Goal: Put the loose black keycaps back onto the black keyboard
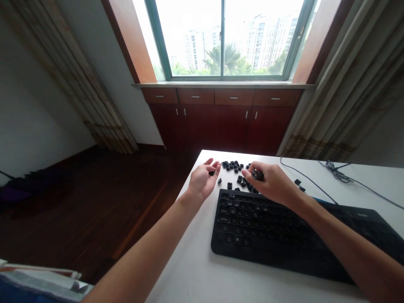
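My left hand (pixel 203 180) is palm up past the keyboard's far left corner, with its fingers curled round a small black keycap (pixel 212 173). My right hand (pixel 272 180) is closed round a dark, round-ended handle (pixel 258 175); the rest of that tool is hidden. Beneath and beside the right hand lie loose black keycaps (pixel 233 166), several of them in a heap between the hands. A single keycap (pixel 219 180) rests near my left hand. The black keyboard (pixel 235 251) lies on the white table, its keys bare of caps in many places, partly covered by my right forearm.
The white table (pixel 195 269) ends on the left above a dark wooden floor (pixel 104 219). A thin black cable (pixel 342 172) lies coiled at the back right. More dark pieces (pixel 297 182) lie behind my right wrist. Red cabinets (pixel 233 126) stand under the window.
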{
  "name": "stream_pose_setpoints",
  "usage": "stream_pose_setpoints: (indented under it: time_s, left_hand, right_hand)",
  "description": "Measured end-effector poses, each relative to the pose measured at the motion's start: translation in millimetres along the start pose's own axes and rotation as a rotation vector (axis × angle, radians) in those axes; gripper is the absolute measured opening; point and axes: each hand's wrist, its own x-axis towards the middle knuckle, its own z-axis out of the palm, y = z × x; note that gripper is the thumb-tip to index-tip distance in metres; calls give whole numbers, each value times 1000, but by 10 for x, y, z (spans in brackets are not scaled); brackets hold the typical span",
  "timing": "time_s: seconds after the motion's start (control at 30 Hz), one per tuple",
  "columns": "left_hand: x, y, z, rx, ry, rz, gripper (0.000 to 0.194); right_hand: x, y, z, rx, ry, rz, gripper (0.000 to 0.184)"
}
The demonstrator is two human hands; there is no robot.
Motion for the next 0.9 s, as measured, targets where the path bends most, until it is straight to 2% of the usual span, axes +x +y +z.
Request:
stream_pose_setpoints:
  time_s: [0.13, 0.23, 0.33, 0.5, 0.7, 0.9]
  left_hand:
    - [-140, -202, 377, -43, -161, -74, 28]
    - [-295, -354, 469, -89, -270, -125, 19]
    - [-368, -447, 422, -56, -261, -177, 17]
    - [-307, -485, 293, 77, -217, -31, 21]
    - [-336, -542, 173, 245, -474, 19, 20]
    - [-454, -577, 191, 311, -528, 25, 21]
  right_hand:
    - [-87, 145, -80, -113, 7, -12, 21]
    - [-163, 226, -174, -111, 11, -33, 24]
    - [-179, 248, -246, -104, -29, -100, 25]
    - [-60, 173, -250, -77, -39, -179, 29]
    - [-36, 117, -116, -52, -83, -214, 21]
    - [-92, 99, -121, -59, -65, -187, 20]
